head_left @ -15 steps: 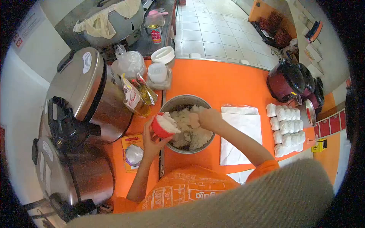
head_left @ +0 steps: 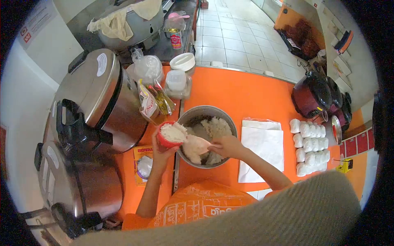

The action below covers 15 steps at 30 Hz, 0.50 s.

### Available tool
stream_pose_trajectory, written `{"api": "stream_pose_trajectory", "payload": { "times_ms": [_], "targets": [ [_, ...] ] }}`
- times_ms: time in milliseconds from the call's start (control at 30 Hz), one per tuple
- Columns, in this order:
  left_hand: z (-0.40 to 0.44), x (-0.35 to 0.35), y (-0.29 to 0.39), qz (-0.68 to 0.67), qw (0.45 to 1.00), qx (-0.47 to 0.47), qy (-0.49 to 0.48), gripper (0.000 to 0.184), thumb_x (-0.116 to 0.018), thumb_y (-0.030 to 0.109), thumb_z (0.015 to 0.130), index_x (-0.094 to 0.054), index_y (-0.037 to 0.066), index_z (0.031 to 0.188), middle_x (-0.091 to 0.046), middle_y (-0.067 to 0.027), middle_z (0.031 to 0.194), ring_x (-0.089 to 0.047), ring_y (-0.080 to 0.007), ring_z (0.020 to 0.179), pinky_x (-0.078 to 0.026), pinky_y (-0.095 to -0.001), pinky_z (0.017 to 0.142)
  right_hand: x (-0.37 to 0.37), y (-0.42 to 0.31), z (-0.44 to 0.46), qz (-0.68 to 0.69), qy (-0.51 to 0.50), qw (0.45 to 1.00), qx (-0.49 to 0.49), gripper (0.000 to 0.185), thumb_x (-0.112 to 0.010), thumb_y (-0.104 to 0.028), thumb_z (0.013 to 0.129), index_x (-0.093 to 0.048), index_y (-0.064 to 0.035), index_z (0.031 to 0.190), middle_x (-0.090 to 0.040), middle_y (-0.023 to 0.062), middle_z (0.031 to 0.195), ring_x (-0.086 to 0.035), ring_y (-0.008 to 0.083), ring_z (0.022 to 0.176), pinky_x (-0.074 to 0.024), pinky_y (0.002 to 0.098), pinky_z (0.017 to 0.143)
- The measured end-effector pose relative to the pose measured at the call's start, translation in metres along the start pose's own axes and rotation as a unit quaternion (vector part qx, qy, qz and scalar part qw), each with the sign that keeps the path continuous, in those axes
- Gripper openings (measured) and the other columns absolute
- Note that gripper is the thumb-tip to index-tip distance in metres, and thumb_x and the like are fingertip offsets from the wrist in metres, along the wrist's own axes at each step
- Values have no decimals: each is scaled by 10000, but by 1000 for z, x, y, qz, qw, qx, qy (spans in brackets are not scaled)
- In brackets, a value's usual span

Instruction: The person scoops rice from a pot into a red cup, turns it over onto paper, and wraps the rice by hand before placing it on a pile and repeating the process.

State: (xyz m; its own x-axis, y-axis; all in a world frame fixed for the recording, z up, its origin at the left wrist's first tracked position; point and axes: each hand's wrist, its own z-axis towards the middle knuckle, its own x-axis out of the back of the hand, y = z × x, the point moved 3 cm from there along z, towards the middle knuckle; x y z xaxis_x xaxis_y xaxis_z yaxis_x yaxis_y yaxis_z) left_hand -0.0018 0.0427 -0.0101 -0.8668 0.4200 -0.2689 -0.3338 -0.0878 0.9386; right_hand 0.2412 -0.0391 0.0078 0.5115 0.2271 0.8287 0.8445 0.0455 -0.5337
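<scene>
My left hand [head_left: 162, 152] is wrapped round a red cup [head_left: 166, 142] heaped with white rice [head_left: 173, 133], held beside the left rim of a metal pot [head_left: 208, 165]. In my right hand [head_left: 227, 146] is a pale rice paddle [head_left: 202, 144], its blade over the pot's left side with rice on it, close to the cup. More cooked rice [head_left: 218, 127] lies inside the pot, piled toward the far right. Part of the dark pot bottom shows at the back left.
White sheets [head_left: 262, 153] lie right of the pot, and several white wrapped bundles [head_left: 310, 144] stand in rows beyond them. Two large steel rice cookers [head_left: 94, 94] fill the left side. Plastic containers [head_left: 177, 84] and a seasoning bag [head_left: 148, 104] stand behind the cup.
My right hand has drawn the paddle from the pot's right side toward the cup, bringing rice along. The red cup is more upright and looks fuller. The view has shifted slightly.
</scene>
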Motion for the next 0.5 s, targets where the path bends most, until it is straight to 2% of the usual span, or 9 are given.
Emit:
{"api": "stream_pose_trajectory", "payload": {
  "times_ms": [67,167,200,233,267,300,400,433,500],
  "targets": [
    [-2,-4,16,55,998,-10,-19,985,-837,59,618,-254,126,1409,-386,-91,1387,-434,-266,1259,-449,-409,1001,19,1,-15,-12,54,998,-16,440,-510,-500,878,-673,-92,869,-642,173,714,-633,361,659,-510,466,603],
    [0,-29,42,214,974,-1,-79,872,-849,129,611,-388,106,1351,-403,-107,1340,-467,-260,1216,-479,-397,963,48,-12,-32,-150,68,985,-57,312,-518,-397,897,-661,-119,905,-611,146,627,-625,320,569,-502,435,511],
    [-1,-40,45,273,957,8,-102,844,-850,142,610,-419,100,1334,-406,-112,1329,-470,-261,1208,-483,-394,956,47,-16,-36,-185,92,977,-42,275,-523,-350,890,-652,-108,915,-601,131,609,-619,305,540,-493,419,484],
    [-1,-50,37,315,943,-39,-95,791,-849,153,600,-477,106,1296,-414,-131,1281,-480,-291,1172,-503,-383,911,41,-24,-40,-220,114,968,-26,240,-527,-302,884,-643,-97,925,-592,116,590,-613,290,512,-485,402,457],
    [-3,-59,31,347,933,-41,-88,797,-849,156,598,-474,115,1300,-413,-134,1276,-477,-303,1168,-499,-386,909,34,-34,-43,-255,137,957,-9,207,-532,-255,877,-635,-85,934,-582,100,572,-607,275,484,-476,386,430],
    [-2,-71,29,378,921,-43,-82,803,-848,159,597,-471,124,1305,-412,-137,1271,-473,-315,1164,-494,-388,908,26,-46,-47,-285,140,948,22,183,-530,-155,817,-586,-33,941,-584,79,625,-621,237,543,-483,342,453],
    [2,-81,17,413,907,-51,-60,836,-867,185,582,-458,113,1307,-431,-141,1233,-471,-309,1142,-446,-399,949,28,-75,-51,-381,152,906,99,190,-530,-148,780,-554,0,897,-587,79,720,-628,216,631,-497,324,499],
    [3,-81,13,401,913,-38,-57,836,-868,198,581,-460,114,1305,-428,-142,1230,-470,-315,1142,-437,-405,954,21,-71,-51,-387,159,903,97,183,-536,-133,756,-542,-11,893,-578,78,767,-623,201,690,-504,306,534],
    [3,-80,10,394,917,-23,-63,846,-871,211,573,-458,113,1305,-420,-143,1224,-462,-323,1145,-419,-418,969,13,-65,-56,-336,155,924,101,171,-540,-136,776,-545,-6,887,-578,85,771,-628,212,676,-504,311,533]
  ]
}}
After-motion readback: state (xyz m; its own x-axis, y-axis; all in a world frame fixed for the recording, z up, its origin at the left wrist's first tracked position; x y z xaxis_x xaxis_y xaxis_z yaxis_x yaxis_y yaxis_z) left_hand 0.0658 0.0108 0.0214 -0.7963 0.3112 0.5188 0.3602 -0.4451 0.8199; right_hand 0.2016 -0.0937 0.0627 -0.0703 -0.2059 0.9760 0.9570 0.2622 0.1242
